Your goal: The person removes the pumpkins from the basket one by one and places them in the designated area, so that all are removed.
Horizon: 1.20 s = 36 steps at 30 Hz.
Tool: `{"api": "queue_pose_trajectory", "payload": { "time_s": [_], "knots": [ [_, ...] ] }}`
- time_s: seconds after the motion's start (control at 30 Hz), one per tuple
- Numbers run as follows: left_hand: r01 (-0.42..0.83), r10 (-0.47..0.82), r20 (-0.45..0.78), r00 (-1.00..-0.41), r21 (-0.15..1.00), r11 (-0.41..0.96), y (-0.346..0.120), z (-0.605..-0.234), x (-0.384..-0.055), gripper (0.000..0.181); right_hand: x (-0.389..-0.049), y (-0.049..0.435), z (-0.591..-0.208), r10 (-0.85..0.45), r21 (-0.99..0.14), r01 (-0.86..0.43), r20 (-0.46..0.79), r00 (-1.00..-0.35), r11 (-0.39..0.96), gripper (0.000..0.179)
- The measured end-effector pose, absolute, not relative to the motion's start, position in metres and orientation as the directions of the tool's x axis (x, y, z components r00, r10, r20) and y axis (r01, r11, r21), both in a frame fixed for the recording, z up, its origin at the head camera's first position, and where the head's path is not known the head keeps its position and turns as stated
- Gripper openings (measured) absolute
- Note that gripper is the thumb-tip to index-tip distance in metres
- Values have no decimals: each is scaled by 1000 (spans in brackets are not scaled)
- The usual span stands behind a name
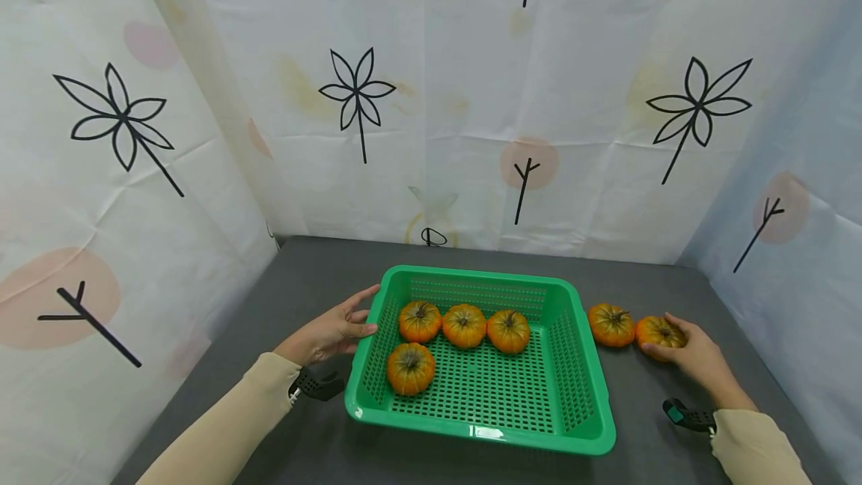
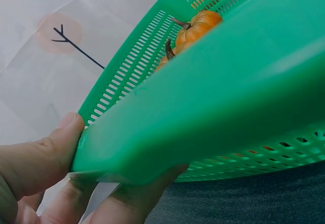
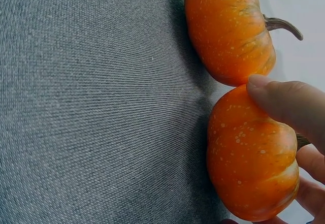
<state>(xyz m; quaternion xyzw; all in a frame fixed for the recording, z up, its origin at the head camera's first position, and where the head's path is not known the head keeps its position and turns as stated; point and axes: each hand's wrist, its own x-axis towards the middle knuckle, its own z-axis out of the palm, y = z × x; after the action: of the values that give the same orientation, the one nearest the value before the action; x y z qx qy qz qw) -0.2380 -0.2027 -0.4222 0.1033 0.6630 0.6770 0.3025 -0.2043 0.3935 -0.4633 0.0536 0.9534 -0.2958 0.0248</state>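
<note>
My left hand (image 1: pixel 330 334) holds the left rim of a green plastic basket (image 1: pixel 592 388); in the left wrist view the thumb lies on the edge and fingers reach beneath it. Three small orange pumpkins form a row toward the basket's back, and another pumpkin (image 1: pixel 411 369) sits in front of the row's left end. Right of the basket, my right hand (image 1: pixel 703 365) grips a pumpkin (image 1: pixel 658 335) between thumb and fingers. A second loose pumpkin (image 1: pixel 611 325) stands beside it, nearer the basket; the right wrist view shows the two close together (image 3: pixel 231 31).
The dark grey table (image 1: pixel 323 268) carries the basket and the loose pumpkins. Light cloth walls (image 1: pixel 458 96) with printed leaves and twigs enclose the table at the back and both sides.
</note>
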Motion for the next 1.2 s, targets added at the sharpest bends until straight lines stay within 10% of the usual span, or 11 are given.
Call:
{"api": "queue_pose_trajectory", "payload": {
  "time_s": [1.2],
  "knots": [
    [-266,572,-242,-784,963,43,-205,-427,-242,89,-202,393,-460,85,-576,108,-66,-994,810,99]
  ]
}}
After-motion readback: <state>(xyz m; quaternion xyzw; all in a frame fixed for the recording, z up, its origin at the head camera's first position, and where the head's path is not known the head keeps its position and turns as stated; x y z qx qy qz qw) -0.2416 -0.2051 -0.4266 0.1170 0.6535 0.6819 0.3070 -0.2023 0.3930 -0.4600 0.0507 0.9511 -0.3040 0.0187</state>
